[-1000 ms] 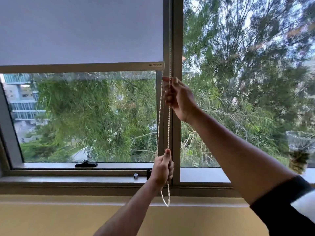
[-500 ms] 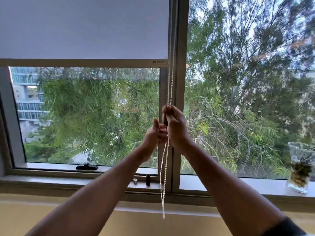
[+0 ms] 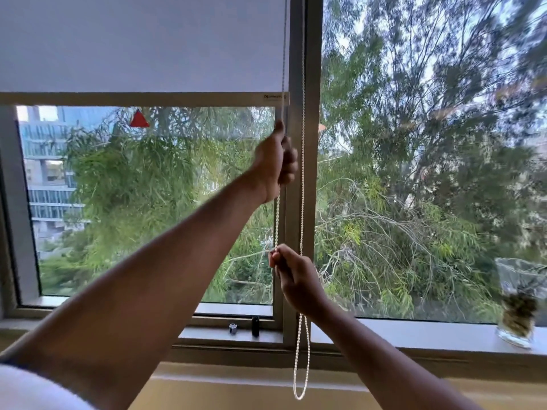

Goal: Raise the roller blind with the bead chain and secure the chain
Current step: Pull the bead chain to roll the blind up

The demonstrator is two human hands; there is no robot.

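Note:
A pale grey roller blind [image 3: 142, 42] covers the upper part of the left window pane, and its bottom bar [image 3: 142, 99] hangs about a quarter of the way down. The white bead chain [image 3: 302, 173] hangs as a loop along the central window post, reaching below the sill. My left hand [image 3: 275, 164] is raised high, fist closed around the left strand just under the bar. Lower down, my right hand [image 3: 296, 276] pinches the same strand at about sill-pane height. The right strand hangs free.
The window sill [image 3: 414, 335] runs across the bottom. On it stand a small black cylinder [image 3: 255, 326] and a small metal piece [image 3: 233, 328] near the post. A glass vase with plant matter [image 3: 518, 306] sits at the far right. Trees and a building lie outside.
My hands have swapped heights: the left hand rose from mid-window to just under the bar, and the right hand dropped down the chain. The blind's bottom bar sits slightly higher against the window than one second ago.

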